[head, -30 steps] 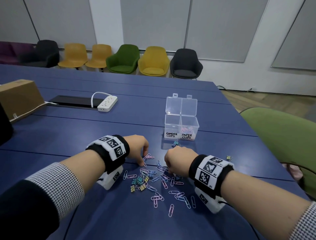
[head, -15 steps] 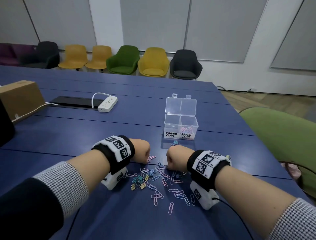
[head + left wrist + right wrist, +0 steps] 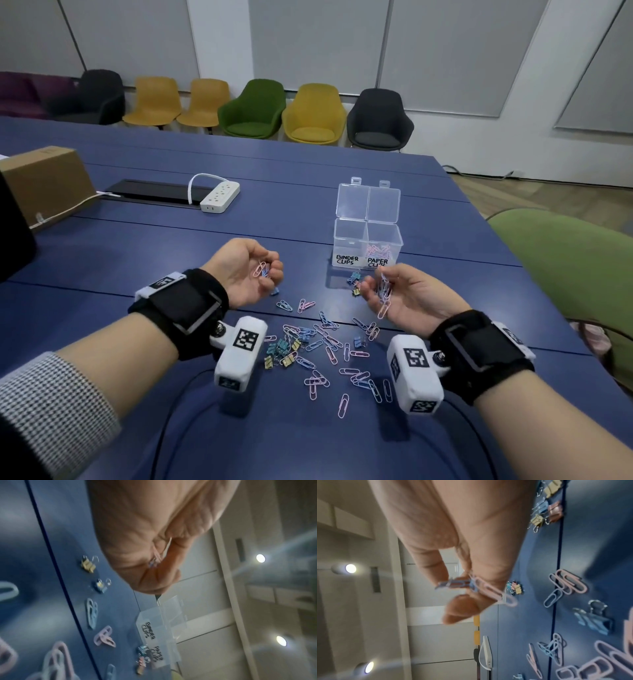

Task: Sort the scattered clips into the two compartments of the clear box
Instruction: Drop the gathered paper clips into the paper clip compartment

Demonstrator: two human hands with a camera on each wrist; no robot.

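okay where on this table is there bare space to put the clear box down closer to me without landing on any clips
Bare blue table lies left of the left hand, between it and the cardboard box. Another free strip runs right of the clear box toward the table edge. It is crowded between the two wrists, where paper clips and binder clips lie scattered, and just in front of the box.

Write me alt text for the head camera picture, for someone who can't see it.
Two hands are raised palm-up over a blue table, the left hand and the right hand each holding a few pastel paper clips. Below them lies a scatter of paper clips and binder clips; beyond stands an open clear box labelled BINDER CLIPS and PAPER CLIPS.
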